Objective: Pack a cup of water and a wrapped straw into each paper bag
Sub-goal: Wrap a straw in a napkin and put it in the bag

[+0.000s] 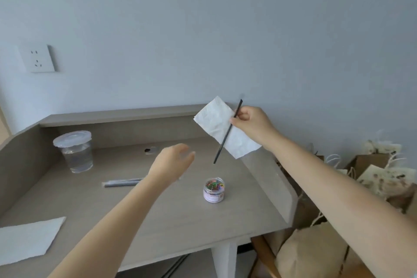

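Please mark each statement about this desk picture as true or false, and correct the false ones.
1. The right hand holds a black straw together with a white napkin. True.
2. The left hand grips the cup of water. False: it is open above the desk, apart from the cup.
3. The cup has a lid on. True.
4. The jar of paper clips lies on its side. False: it stands upright.
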A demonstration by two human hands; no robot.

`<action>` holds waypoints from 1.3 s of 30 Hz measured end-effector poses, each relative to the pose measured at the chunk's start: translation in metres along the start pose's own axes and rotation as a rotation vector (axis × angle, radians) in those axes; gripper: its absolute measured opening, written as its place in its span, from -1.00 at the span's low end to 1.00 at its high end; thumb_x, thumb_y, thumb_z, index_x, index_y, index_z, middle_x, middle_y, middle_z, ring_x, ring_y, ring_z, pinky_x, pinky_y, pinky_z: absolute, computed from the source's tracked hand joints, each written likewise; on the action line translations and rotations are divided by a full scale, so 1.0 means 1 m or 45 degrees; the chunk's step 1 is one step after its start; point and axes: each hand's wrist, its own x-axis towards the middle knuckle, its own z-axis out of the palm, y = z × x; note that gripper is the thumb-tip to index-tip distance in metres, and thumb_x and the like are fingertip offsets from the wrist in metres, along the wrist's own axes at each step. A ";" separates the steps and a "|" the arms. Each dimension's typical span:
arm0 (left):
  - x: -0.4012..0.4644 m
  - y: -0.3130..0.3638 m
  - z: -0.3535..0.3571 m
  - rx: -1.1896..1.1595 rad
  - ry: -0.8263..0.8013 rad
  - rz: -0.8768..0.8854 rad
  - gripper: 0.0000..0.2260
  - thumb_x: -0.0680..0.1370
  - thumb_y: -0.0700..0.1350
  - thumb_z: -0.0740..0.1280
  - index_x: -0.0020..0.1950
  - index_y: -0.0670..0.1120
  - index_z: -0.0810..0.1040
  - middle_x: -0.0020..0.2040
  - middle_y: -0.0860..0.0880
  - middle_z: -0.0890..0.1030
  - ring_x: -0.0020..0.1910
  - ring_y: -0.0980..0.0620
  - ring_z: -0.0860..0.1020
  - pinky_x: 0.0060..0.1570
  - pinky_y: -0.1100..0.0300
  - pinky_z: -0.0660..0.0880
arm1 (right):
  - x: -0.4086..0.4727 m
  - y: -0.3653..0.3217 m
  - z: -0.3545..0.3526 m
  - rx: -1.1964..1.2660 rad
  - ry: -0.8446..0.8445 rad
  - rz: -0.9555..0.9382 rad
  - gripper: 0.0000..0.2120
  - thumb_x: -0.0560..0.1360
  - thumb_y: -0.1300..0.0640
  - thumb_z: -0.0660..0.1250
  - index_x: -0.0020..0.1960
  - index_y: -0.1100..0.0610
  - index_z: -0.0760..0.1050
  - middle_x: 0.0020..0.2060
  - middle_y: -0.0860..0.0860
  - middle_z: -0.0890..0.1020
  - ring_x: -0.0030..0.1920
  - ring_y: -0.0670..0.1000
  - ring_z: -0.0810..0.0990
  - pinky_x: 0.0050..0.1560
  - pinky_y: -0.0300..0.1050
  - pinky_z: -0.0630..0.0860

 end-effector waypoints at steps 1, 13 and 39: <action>0.003 0.022 0.009 0.027 -0.026 0.075 -0.68 0.59 0.03 0.24 0.30 -0.05 0.49 0.23 -0.02 0.54 0.17 -0.05 0.52 0.11 0.19 0.41 | -0.005 0.007 -0.019 0.017 0.065 0.024 -0.87 0.52 0.24 0.32 0.00 0.29 0.57 -0.03 0.16 0.67 -0.05 0.08 0.62 0.01 -0.09 0.48; -0.034 0.274 0.211 0.109 -0.423 0.617 -0.64 0.61 0.03 0.18 0.36 -0.06 0.44 0.23 -0.05 0.56 0.17 -0.05 0.52 0.09 0.16 0.43 | -0.109 0.153 -0.264 -0.169 0.369 0.374 -0.83 0.52 0.20 0.33 -0.01 0.32 0.55 -0.07 0.22 0.66 0.00 0.20 0.61 -0.07 -0.09 0.44; -0.073 0.558 0.659 0.357 -0.960 1.022 -0.60 0.63 0.04 0.10 0.43 -0.09 0.31 0.33 -0.07 0.47 0.27 -0.02 0.45 0.15 0.15 0.46 | -0.243 0.471 -0.560 -1.310 0.223 0.860 -0.76 0.63 0.10 0.09 0.15 0.18 0.46 -0.07 0.04 0.53 -0.18 -0.02 0.37 -0.39 -0.23 0.23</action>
